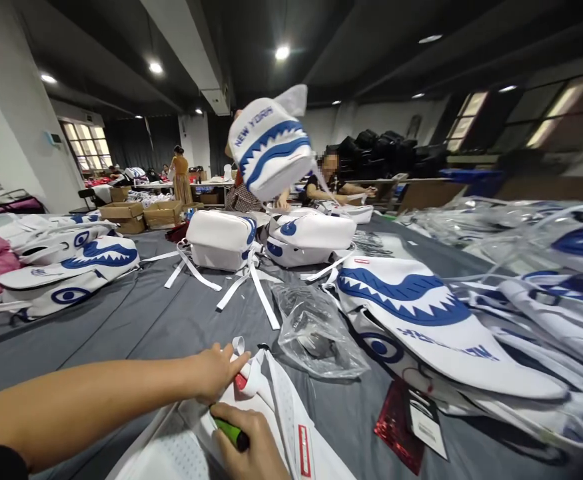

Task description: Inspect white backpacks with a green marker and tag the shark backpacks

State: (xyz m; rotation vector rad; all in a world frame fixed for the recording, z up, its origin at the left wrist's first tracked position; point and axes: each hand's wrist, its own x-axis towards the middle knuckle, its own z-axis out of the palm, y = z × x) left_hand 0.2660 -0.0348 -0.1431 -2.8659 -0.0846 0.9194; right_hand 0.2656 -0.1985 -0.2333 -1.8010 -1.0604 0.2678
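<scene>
A white backpack (316,437) with perforated straps and a red label lies at the bottom centre. Near its top loop my left hand (216,370) presses on the fabric, fingers partly spread, beside a small red patch. My right hand (254,443) is wrapped round a green and black tool (231,432), its tip against the white fabric; what the tip touches is hidden. Just beyond the bag lies a crumpled clear plastic bag (316,333).
White and blue shark-mouth backpacks lie at the left (71,277) and right (421,320). Two more backpacks (221,240) stand ahead. Across the table, a person holds up another backpack (271,150); a second person (328,183) sits nearby. A barcode tag (427,423) lies at the right.
</scene>
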